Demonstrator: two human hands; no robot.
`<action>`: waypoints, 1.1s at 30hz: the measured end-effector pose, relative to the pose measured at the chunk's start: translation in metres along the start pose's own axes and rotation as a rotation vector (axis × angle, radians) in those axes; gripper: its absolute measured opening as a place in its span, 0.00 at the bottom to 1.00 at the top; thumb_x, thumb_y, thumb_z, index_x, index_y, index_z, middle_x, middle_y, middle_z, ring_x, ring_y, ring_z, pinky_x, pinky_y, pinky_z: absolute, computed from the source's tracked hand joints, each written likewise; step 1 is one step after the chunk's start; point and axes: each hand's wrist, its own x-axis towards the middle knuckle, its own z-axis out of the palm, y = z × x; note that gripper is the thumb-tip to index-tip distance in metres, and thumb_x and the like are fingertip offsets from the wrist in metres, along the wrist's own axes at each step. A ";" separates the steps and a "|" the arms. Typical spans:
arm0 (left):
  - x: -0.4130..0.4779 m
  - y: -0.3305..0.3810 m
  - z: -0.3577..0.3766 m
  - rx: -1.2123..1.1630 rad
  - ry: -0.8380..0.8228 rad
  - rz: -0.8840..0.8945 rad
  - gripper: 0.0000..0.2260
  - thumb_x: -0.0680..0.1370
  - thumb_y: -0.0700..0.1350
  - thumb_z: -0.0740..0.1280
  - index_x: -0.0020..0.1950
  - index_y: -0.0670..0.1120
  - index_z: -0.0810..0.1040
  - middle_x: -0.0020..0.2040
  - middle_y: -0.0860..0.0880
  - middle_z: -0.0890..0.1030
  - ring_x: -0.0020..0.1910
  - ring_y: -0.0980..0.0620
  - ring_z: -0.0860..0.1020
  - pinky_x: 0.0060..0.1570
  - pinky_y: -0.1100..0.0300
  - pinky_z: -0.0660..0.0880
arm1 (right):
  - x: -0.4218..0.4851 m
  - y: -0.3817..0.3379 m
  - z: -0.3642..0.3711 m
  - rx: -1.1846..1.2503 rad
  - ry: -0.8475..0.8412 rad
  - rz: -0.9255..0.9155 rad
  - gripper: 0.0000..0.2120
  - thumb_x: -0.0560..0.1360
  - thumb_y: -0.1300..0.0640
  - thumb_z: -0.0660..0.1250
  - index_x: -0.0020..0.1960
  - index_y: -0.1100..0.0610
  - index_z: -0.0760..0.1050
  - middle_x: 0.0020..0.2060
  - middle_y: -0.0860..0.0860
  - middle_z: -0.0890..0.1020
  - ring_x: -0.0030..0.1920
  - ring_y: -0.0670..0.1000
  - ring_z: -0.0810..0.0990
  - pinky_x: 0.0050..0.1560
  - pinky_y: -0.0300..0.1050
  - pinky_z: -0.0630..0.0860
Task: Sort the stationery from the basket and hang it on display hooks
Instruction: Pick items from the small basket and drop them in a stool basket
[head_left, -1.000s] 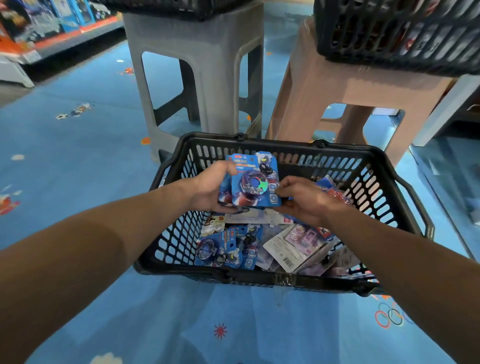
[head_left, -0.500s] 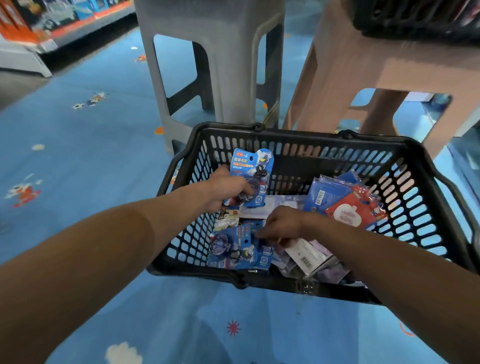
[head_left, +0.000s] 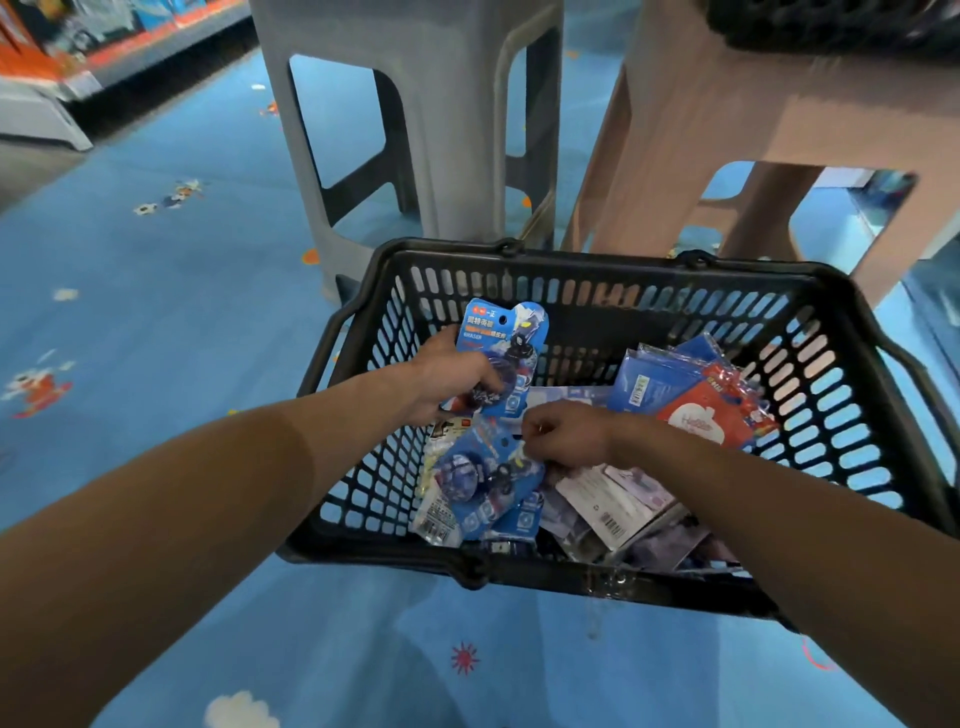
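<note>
Left hand (head_left: 452, 379) grips eraser card (head_left: 501, 353) upright, clear of pile; right hand (head_left: 566, 434) pinches matching card (head_left: 483, 480) in basket (head_left: 597, 265), likely to pair them.

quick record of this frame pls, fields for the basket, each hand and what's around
basket: black, on the blue floor, holds mixed stationery packs
left hand: grips a blue eraser pack, held upright over the basket
right hand: pinches the top of a second blue pack lying inside the basket
right side of basket: red pack leaning on blue ones
behind basket: grey stool, pink stool
display hooks: none in view
</note>
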 end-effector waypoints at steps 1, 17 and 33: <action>-0.001 0.001 -0.001 0.008 -0.005 -0.001 0.16 0.76 0.34 0.72 0.60 0.50 0.77 0.53 0.49 0.84 0.50 0.48 0.81 0.44 0.54 0.77 | -0.003 0.005 -0.008 -0.033 0.047 -0.028 0.09 0.82 0.59 0.63 0.44 0.52 0.72 0.41 0.54 0.79 0.37 0.52 0.79 0.34 0.42 0.74; -0.009 0.003 0.000 -0.071 -0.219 -0.123 0.13 0.75 0.41 0.63 0.59 0.46 0.76 0.59 0.38 0.83 0.53 0.42 0.84 0.48 0.48 0.83 | -0.060 0.009 -0.070 0.145 0.463 -0.212 0.05 0.84 0.58 0.63 0.50 0.56 0.75 0.39 0.53 0.81 0.35 0.50 0.80 0.31 0.40 0.71; -0.007 -0.003 0.006 -0.065 -0.114 -0.014 0.15 0.74 0.35 0.76 0.58 0.41 0.77 0.41 0.44 0.86 0.32 0.49 0.85 0.28 0.57 0.80 | -0.018 0.002 -0.039 -0.357 0.663 -0.094 0.12 0.81 0.47 0.65 0.42 0.51 0.69 0.39 0.52 0.78 0.44 0.58 0.79 0.41 0.47 0.71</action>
